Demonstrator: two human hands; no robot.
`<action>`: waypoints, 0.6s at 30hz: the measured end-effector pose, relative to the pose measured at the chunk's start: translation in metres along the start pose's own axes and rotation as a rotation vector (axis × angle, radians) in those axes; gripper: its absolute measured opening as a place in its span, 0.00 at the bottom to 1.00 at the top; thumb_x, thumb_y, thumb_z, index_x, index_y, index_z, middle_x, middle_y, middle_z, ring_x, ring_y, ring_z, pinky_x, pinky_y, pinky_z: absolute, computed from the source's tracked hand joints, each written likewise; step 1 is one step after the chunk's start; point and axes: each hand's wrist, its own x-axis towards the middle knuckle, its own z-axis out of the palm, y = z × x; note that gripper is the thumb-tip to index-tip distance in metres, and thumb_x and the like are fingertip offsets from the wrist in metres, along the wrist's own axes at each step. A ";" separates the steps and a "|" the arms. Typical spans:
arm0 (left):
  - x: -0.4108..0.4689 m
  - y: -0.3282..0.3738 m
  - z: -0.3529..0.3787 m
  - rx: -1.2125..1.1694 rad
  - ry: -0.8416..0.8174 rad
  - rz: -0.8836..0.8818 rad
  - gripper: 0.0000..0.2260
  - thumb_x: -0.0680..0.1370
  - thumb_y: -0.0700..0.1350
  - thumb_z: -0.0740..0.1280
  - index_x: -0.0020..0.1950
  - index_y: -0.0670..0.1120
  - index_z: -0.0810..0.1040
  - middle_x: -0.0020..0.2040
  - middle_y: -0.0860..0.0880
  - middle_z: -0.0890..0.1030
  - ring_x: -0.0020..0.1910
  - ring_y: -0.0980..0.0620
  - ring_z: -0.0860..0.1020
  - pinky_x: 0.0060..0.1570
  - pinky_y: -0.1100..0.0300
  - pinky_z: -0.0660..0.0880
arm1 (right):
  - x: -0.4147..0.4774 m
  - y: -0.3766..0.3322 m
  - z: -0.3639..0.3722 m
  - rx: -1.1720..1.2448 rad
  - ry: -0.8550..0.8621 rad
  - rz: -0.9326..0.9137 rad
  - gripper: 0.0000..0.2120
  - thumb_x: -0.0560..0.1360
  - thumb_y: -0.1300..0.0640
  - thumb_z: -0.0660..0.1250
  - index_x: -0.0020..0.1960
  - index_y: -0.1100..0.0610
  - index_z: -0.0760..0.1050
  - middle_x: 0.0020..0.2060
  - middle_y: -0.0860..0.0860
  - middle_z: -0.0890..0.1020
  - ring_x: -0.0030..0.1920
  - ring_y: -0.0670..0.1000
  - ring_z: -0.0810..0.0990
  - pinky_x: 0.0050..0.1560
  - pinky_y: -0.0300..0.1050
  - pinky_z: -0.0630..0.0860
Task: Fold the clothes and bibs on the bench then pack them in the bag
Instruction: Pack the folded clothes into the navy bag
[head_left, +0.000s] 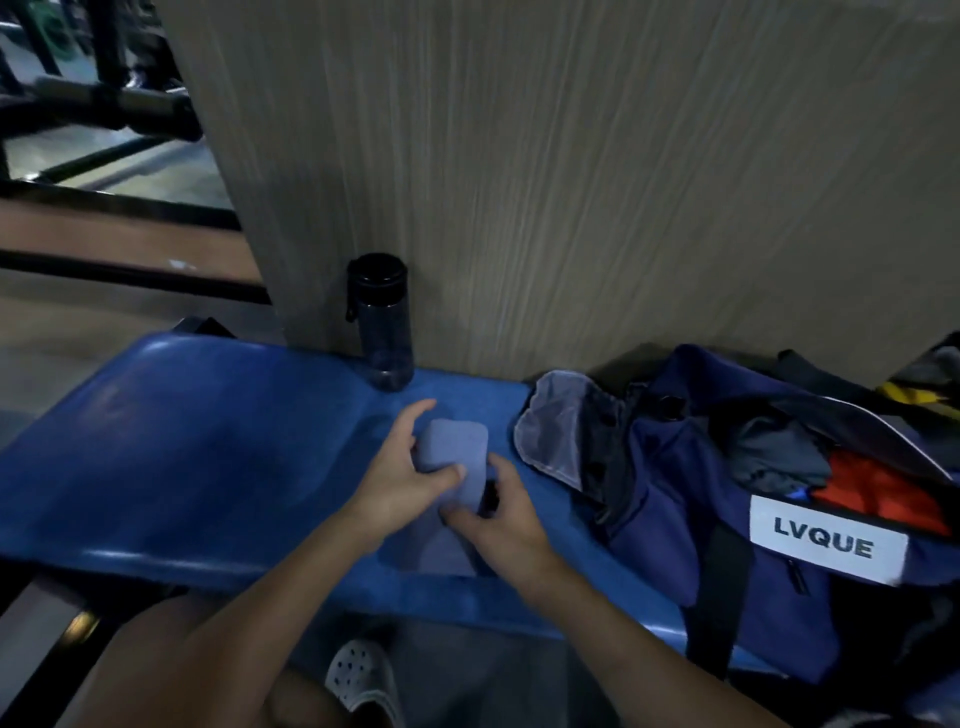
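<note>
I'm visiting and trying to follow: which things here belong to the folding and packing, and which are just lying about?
Job: folded blue cloth, gripped by left hand and right hand; blue bench; open bag, clothes inside.
Lying about: dark water bottle by the wall; white shoe below.

A dark translucent plastic water bottle (383, 332) with a black screw lid stands upright at the back edge of the blue plastic bench (171, 441). It is right against the pale wood-grain panel (571, 182) that rises behind that edge. A black carry loop hangs down the bottle's left side.

Beyond the bench's left end, a long black bar (130, 273) runs across the brown and tan floor (78, 332). Farther back, in the upper left corner, stand black metal frames (104, 98), too blurred to make out further.

Below the bench's front edge, a white perforated rubber clog (361, 675) is seen from above.
</note>
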 end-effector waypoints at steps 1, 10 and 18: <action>-0.001 0.009 0.005 -0.076 0.006 0.000 0.33 0.75 0.40 0.74 0.71 0.64 0.64 0.56 0.48 0.77 0.51 0.51 0.81 0.47 0.56 0.81 | -0.004 -0.007 -0.007 0.059 0.016 -0.011 0.27 0.75 0.60 0.72 0.68 0.48 0.65 0.57 0.47 0.77 0.50 0.38 0.79 0.44 0.33 0.77; 0.010 0.115 0.112 -0.116 -0.184 0.269 0.27 0.76 0.43 0.73 0.70 0.59 0.66 0.58 0.49 0.75 0.54 0.51 0.79 0.51 0.61 0.78 | -0.047 -0.053 -0.135 0.286 0.319 -0.224 0.22 0.78 0.60 0.68 0.68 0.46 0.67 0.57 0.51 0.81 0.55 0.49 0.82 0.53 0.48 0.81; 0.020 0.188 0.223 0.464 -0.355 0.904 0.13 0.74 0.54 0.65 0.57 0.52 0.77 0.58 0.55 0.73 0.58 0.54 0.75 0.61 0.53 0.72 | -0.120 -0.025 -0.274 0.096 0.655 -0.230 0.24 0.79 0.57 0.66 0.70 0.43 0.62 0.56 0.45 0.79 0.50 0.37 0.80 0.46 0.35 0.77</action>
